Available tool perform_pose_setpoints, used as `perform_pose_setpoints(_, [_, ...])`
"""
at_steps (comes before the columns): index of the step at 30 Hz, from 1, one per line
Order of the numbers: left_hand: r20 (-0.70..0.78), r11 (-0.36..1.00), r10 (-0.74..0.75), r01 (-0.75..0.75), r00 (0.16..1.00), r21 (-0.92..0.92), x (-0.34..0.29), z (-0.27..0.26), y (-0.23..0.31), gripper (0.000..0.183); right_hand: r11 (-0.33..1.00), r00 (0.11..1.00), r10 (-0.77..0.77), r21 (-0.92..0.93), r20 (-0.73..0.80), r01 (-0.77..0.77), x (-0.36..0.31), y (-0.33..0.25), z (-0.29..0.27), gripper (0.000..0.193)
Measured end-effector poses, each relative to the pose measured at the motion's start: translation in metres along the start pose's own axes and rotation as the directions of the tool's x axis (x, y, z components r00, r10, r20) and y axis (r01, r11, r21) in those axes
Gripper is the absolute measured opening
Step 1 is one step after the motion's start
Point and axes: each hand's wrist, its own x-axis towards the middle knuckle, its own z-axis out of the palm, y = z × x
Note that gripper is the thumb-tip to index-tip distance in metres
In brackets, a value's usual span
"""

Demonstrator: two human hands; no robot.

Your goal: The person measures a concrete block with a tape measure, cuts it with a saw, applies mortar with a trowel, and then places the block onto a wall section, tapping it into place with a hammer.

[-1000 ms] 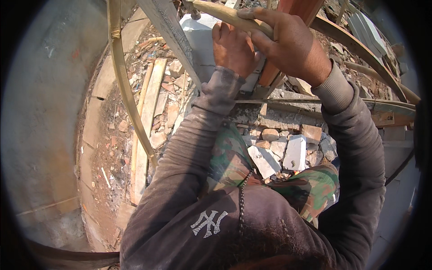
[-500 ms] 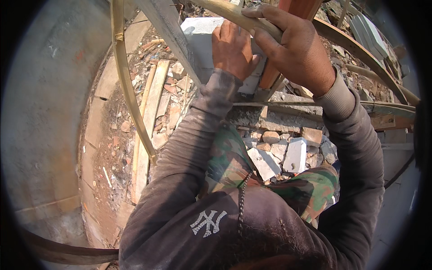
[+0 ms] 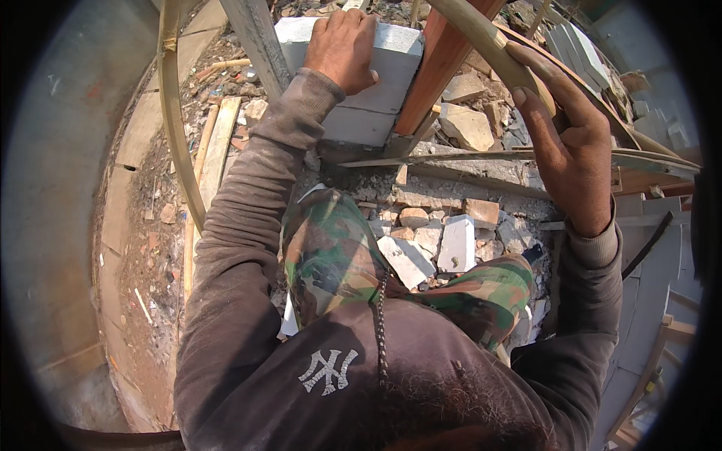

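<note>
My left hand [image 3: 342, 49] lies over the upper white block [image 3: 395, 64], its fingers bent over the top toward the far edge and the thumb at the near face. Beneath sits another white block [image 3: 357, 125], with a thin joint between them. At the upper right, my right hand [image 3: 568, 143] holds a rounded wooden pole [image 3: 481, 37] between thumb and long, nearly straight fingers. A reddish wooden post [image 3: 444, 71] slants along the blocks' right side, and a grey wooden post [image 3: 256, 45] stands at their left.
Broken bricks and white block pieces [image 3: 456, 244] lie before my knees. A bent bamboo strip [image 3: 173, 113] and planks [image 3: 214, 150] are at the left, near a grey wall [image 3: 60, 188]. A thin wooden strip [image 3: 466, 156] crosses below the blocks. White slabs [image 3: 579, 56] lean at the upper right.
My hands have spread apart: the left sits farther left on the block, the right farther right and lower along the pole. The view has shifted, showing more of the blocks and reddish post.
</note>
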Motion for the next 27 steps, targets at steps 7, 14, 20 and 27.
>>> perform_pose_setpoints(7, [0.221, 0.997, 0.032, -0.047, 0.975, 0.063, 0.028, 0.000, -0.017, 0.102, 0.978, 0.995, 0.089, -0.190, 0.036, -0.080, -0.011, -0.008, 0.004, 0.040])
perform_pose_setpoints(14, [0.076, 0.977, 0.194, -0.186, 0.978, -0.100, 0.025, -0.011, -0.027, 0.107, 0.962, 0.996, -0.052, -0.271, -0.072, 0.031, -0.007, -0.006, 0.020, 0.042])
perform_pose_setpoints(20, [0.313, 0.977, 0.141, -0.081, 0.939, -0.197, 0.033, -0.016, -0.022, 0.113, 0.939, 0.984, 0.146, -0.326, 0.098, -0.107, -0.003, -0.020, 0.011, 0.040])
perform_pose_setpoints(27, [0.127, 0.971, 0.176, -0.151, 0.976, -0.185, 0.028, -0.001, -0.027, 0.115, 0.937, 0.995, 0.070, -0.347, 0.076, -0.039, -0.004, -0.008, 0.020, 0.038])
